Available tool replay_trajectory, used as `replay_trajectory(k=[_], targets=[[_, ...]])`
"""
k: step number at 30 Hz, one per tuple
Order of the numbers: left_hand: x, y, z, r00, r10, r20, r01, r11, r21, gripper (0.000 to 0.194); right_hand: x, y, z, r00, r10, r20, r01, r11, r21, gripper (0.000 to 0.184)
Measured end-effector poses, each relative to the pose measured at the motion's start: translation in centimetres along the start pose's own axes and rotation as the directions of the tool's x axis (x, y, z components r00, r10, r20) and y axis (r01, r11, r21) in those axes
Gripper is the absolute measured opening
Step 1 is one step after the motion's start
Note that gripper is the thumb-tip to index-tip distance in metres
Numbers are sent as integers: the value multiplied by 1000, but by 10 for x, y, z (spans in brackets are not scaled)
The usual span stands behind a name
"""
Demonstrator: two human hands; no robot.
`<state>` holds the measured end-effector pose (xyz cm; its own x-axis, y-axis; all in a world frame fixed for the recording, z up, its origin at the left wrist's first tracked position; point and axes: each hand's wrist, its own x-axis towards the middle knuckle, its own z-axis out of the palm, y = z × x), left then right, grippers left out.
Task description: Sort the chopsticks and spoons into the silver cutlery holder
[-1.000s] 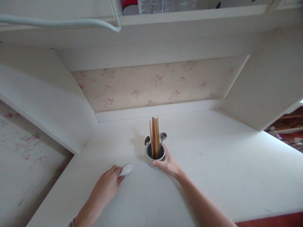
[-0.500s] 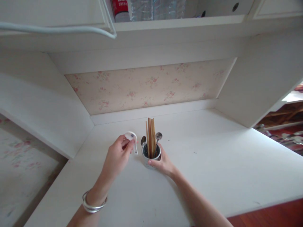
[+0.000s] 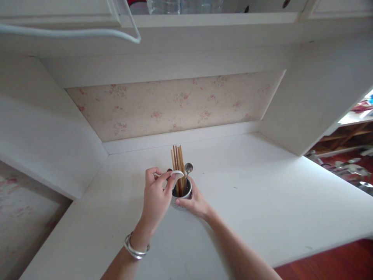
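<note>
A small round utensil cup (image 3: 184, 194) stands on the white counter (image 3: 262, 202). It holds several wooden chopsticks (image 3: 178, 167) and a metal spoon (image 3: 188, 168). My right hand (image 3: 194, 202) is wrapped round the cup's near side. My left hand (image 3: 155, 198), with bangles on the wrist, pinches a white ceramic spoon (image 3: 176, 174) and holds it over the cup's left rim, against the chopsticks.
A floral back panel (image 3: 175, 105) and white side walls (image 3: 49, 132) enclose the counter nook. A shelf above (image 3: 204, 17) carries bottles. A white cable (image 3: 72, 33) hangs at the upper left. Cluttered shelves (image 3: 349, 163) show at the far right. The red floor (image 3: 335, 260) lies beyond the front edge.
My left hand picked the white spoon up from the counter, lifted it and carried it right to the cup's rim. My right hand kept hold of the cup.
</note>
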<state>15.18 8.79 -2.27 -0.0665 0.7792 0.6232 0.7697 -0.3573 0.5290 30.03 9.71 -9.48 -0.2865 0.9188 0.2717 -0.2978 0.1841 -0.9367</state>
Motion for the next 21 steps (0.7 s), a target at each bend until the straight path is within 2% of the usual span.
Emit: replay_trajectory(k=[6,9,14,17,21], targets=[[-13,-6,6,996,-3,95,-5,997,81,29,-1,-4,0,1000,-16,-2,16,1000,-14,75],[-17,-8,9,994,-7,106,-5,994,108,28,-1,-7,2,1000,-12,0,12,1000,-6,72],[-19,-11,10,986,-34,164,15,993,115,27,-2,-5,2,1000,-3,3,3,1000,-23,78],[-19,-11,8,983,-40,182,29,998,60,26,-2,-2,1,1000,-15,27,15,1000,-20,78],[-23,-16,1,982,-87,167,104,990,-97,27,-1,2,-1,999,-14,43,16,999,-47,78]])
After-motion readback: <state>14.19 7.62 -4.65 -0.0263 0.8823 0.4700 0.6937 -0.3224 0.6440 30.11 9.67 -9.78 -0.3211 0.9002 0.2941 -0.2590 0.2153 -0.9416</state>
